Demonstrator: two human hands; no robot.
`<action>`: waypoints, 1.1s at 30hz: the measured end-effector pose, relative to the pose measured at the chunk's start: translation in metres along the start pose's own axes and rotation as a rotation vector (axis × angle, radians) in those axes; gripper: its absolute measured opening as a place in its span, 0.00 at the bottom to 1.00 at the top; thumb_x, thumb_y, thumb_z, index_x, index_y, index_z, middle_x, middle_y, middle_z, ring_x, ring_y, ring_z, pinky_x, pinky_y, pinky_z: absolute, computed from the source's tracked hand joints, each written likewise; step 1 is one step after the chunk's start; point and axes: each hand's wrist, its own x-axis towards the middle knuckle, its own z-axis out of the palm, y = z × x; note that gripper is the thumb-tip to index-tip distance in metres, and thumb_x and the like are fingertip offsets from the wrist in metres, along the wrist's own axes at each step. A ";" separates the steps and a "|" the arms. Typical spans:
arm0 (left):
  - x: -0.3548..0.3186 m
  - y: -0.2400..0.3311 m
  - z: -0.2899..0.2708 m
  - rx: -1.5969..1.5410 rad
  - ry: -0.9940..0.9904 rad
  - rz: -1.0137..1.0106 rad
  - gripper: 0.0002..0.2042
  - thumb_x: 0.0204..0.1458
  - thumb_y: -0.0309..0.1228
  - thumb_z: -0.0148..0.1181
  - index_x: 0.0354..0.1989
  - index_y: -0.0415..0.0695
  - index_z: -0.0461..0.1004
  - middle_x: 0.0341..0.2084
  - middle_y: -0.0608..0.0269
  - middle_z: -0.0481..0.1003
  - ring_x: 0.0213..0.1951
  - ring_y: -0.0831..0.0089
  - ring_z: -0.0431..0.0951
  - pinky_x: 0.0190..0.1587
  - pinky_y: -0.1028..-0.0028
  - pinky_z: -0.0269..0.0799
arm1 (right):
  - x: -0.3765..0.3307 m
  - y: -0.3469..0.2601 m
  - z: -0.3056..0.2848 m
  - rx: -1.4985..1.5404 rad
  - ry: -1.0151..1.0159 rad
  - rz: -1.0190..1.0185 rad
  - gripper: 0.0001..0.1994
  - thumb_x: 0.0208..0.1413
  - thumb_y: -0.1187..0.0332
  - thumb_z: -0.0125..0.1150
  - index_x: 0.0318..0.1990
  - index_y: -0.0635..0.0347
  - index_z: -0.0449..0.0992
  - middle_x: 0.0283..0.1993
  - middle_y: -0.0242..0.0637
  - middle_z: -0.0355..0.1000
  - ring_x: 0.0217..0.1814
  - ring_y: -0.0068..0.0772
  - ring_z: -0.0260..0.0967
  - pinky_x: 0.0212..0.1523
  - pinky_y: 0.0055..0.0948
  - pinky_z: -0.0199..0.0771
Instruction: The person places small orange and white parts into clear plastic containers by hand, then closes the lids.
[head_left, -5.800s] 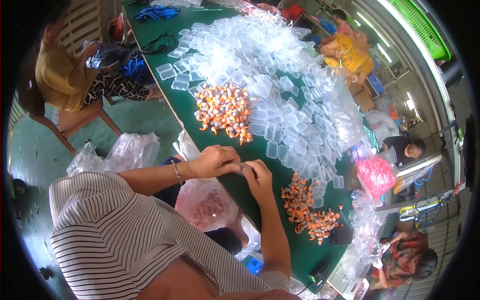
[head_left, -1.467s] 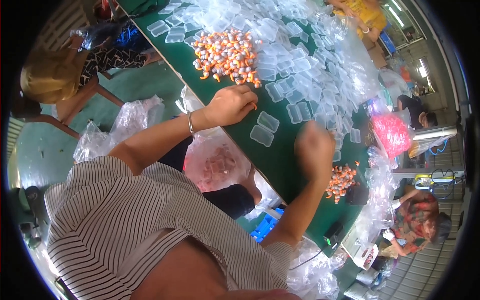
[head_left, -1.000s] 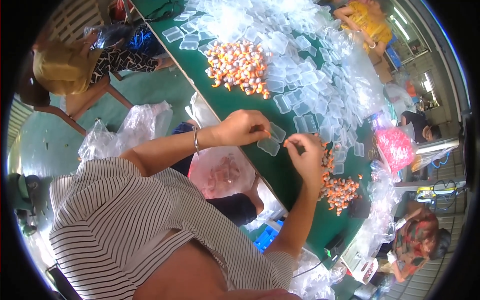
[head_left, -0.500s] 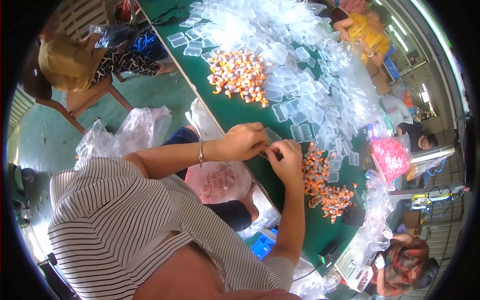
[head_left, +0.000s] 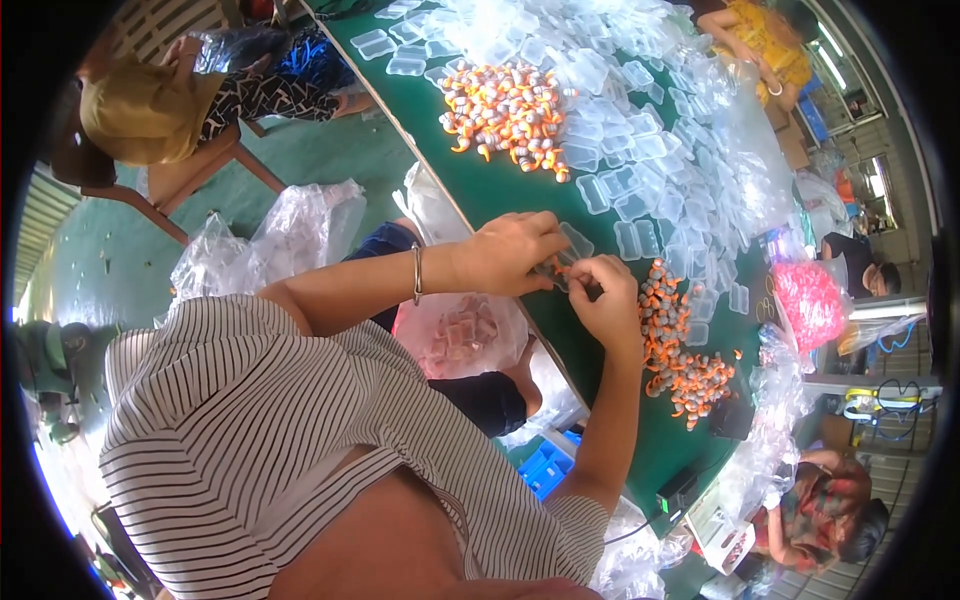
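My left hand [head_left: 515, 252], with a metal bracelet on its wrist, grips a small clear plastic box [head_left: 577, 240] at the table's near edge. The box's lid part stands up beyond my fingers. Small orange bits show inside it, close to the fingertips. My right hand [head_left: 607, 298] has its thumb and forefinger pinched together at the box's right side; what they hold, if anything, is hidden. Just right of that hand lies a pile of small orange-and-grey pieces [head_left: 668, 310]. A second pile of orange, white and grey pieces [head_left: 505, 112] lies farther off on the green table [head_left: 440, 170].
A large heap of clear plastic boxes [head_left: 620, 120] covers the table's far part. A pink bag [head_left: 808, 305] stands beyond the right edge. Below the near edge are a bag of pinkish pieces [head_left: 465, 335] and a blue crate [head_left: 545, 468]. Several people sit around.
The whole view has shifted, so table and piles sit higher and farther right. Orange bits now show more plainly in the box between my hands. Both hands stay together at it.
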 end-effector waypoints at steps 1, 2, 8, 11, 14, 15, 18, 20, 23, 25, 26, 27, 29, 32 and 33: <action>-0.001 -0.001 0.000 -0.005 -0.017 -0.001 0.25 0.40 0.34 0.71 0.48 0.40 0.72 0.43 0.52 0.70 0.45 0.53 0.74 0.47 0.61 0.71 | 0.000 -0.001 -0.002 0.025 -0.034 0.030 0.07 0.40 0.81 0.61 0.29 0.60 0.76 0.25 0.35 0.71 0.28 0.36 0.70 0.32 0.33 0.70; -0.001 -0.001 0.000 -0.005 -0.016 -0.003 0.25 0.40 0.34 0.71 0.48 0.40 0.72 0.43 0.52 0.70 0.45 0.53 0.74 0.47 0.61 0.71 | 0.000 -0.002 -0.003 0.051 -0.068 0.060 0.06 0.41 0.81 0.61 0.29 0.61 0.76 0.24 0.35 0.70 0.27 0.36 0.70 0.33 0.32 0.70; -0.004 -0.004 0.002 -0.005 -0.006 0.024 0.25 0.40 0.34 0.71 0.48 0.41 0.73 0.42 0.53 0.70 0.45 0.54 0.74 0.48 0.61 0.70 | -0.002 0.008 0.004 -0.154 0.180 0.133 0.10 0.51 0.77 0.61 0.42 0.62 0.75 0.33 0.40 0.70 0.36 0.40 0.70 0.38 0.34 0.71; -0.005 -0.006 0.004 0.018 0.020 0.069 0.26 0.39 0.34 0.72 0.48 0.41 0.73 0.42 0.54 0.71 0.45 0.55 0.74 0.48 0.62 0.70 | -0.001 0.018 0.011 -0.411 0.181 -0.093 0.12 0.53 0.76 0.59 0.46 0.62 0.74 0.37 0.42 0.69 0.39 0.42 0.69 0.40 0.35 0.70; -0.005 -0.003 -0.001 0.003 0.001 0.072 0.26 0.40 0.34 0.71 0.49 0.41 0.72 0.41 0.54 0.71 0.45 0.55 0.74 0.49 0.61 0.70 | -0.001 0.009 0.002 -0.217 0.154 0.046 0.12 0.50 0.77 0.62 0.44 0.62 0.74 0.37 0.40 0.69 0.33 0.37 0.70 0.34 0.32 0.70; -0.005 -0.001 -0.002 -0.028 0.037 0.050 0.25 0.42 0.35 0.71 0.50 0.41 0.72 0.41 0.55 0.71 0.45 0.56 0.74 0.48 0.61 0.70 | -0.002 0.006 0.000 -0.047 0.130 0.188 0.12 0.49 0.77 0.64 0.43 0.63 0.74 0.35 0.40 0.68 0.31 0.36 0.70 0.32 0.30 0.70; -0.004 -0.001 0.001 -0.078 0.088 -0.022 0.23 0.46 0.36 0.69 0.50 0.42 0.72 0.40 0.55 0.71 0.43 0.56 0.75 0.47 0.62 0.71 | 0.000 -0.003 -0.002 0.023 0.075 0.103 0.11 0.47 0.78 0.66 0.40 0.65 0.75 0.35 0.40 0.71 0.30 0.33 0.71 0.32 0.26 0.71; -0.004 -0.003 0.002 -0.097 0.103 -0.070 0.22 0.47 0.37 0.68 0.50 0.43 0.72 0.40 0.55 0.71 0.43 0.56 0.75 0.46 0.62 0.72 | 0.001 -0.003 -0.005 0.080 -0.046 0.038 0.11 0.48 0.77 0.65 0.41 0.66 0.75 0.37 0.42 0.73 0.35 0.34 0.74 0.35 0.27 0.72; -0.005 -0.006 0.000 0.024 0.086 0.075 0.20 0.50 0.38 0.66 0.49 0.44 0.72 0.39 0.56 0.71 0.41 0.56 0.76 0.43 0.63 0.73 | 0.003 -0.005 -0.007 0.133 -0.096 0.036 0.13 0.49 0.75 0.64 0.43 0.66 0.76 0.38 0.42 0.74 0.38 0.38 0.74 0.38 0.30 0.72; -0.004 -0.011 0.000 -0.005 0.082 0.089 0.19 0.51 0.39 0.65 0.48 0.44 0.73 0.37 0.56 0.72 0.40 0.56 0.76 0.42 0.63 0.73 | 0.004 -0.004 -0.007 0.167 -0.093 0.041 0.13 0.49 0.74 0.64 0.44 0.66 0.76 0.38 0.42 0.74 0.38 0.40 0.74 0.39 0.31 0.72; -0.004 -0.012 0.000 -0.005 0.086 0.088 0.19 0.51 0.39 0.65 0.48 0.44 0.73 0.37 0.56 0.72 0.40 0.56 0.76 0.42 0.63 0.73 | 0.004 -0.003 -0.007 0.201 -0.089 0.048 0.14 0.49 0.73 0.64 0.44 0.67 0.76 0.39 0.43 0.74 0.39 0.41 0.73 0.41 0.32 0.72; -0.004 -0.014 0.001 -0.027 0.080 0.090 0.17 0.52 0.39 0.64 0.46 0.43 0.73 0.36 0.56 0.72 0.40 0.55 0.76 0.42 0.63 0.73 | 0.004 -0.003 -0.005 0.199 -0.090 0.047 0.14 0.49 0.73 0.64 0.44 0.67 0.76 0.39 0.43 0.74 0.39 0.41 0.73 0.41 0.32 0.72; -0.002 -0.015 0.002 -0.051 0.077 0.094 0.16 0.52 0.38 0.63 0.45 0.43 0.73 0.35 0.55 0.72 0.40 0.55 0.76 0.42 0.62 0.73 | 0.002 -0.001 0.000 0.058 -0.037 -0.005 0.13 0.50 0.71 0.65 0.43 0.67 0.76 0.37 0.44 0.73 0.38 0.43 0.72 0.40 0.33 0.71; -0.002 -0.014 0.002 -0.045 0.088 0.081 0.14 0.54 0.38 0.61 0.42 0.41 0.73 0.34 0.55 0.72 0.39 0.54 0.76 0.41 0.61 0.73 | 0.002 0.002 0.003 0.091 -0.053 0.026 0.12 0.50 0.69 0.65 0.41 0.66 0.76 0.34 0.44 0.71 0.35 0.42 0.71 0.36 0.33 0.70; -0.001 -0.015 0.002 -0.066 0.075 0.101 0.14 0.54 0.38 0.61 0.40 0.40 0.73 0.33 0.55 0.72 0.38 0.53 0.75 0.40 0.61 0.72 | 0.002 0.001 0.002 0.091 -0.052 0.026 0.12 0.50 0.69 0.65 0.41 0.66 0.76 0.34 0.44 0.71 0.35 0.42 0.71 0.36 0.33 0.70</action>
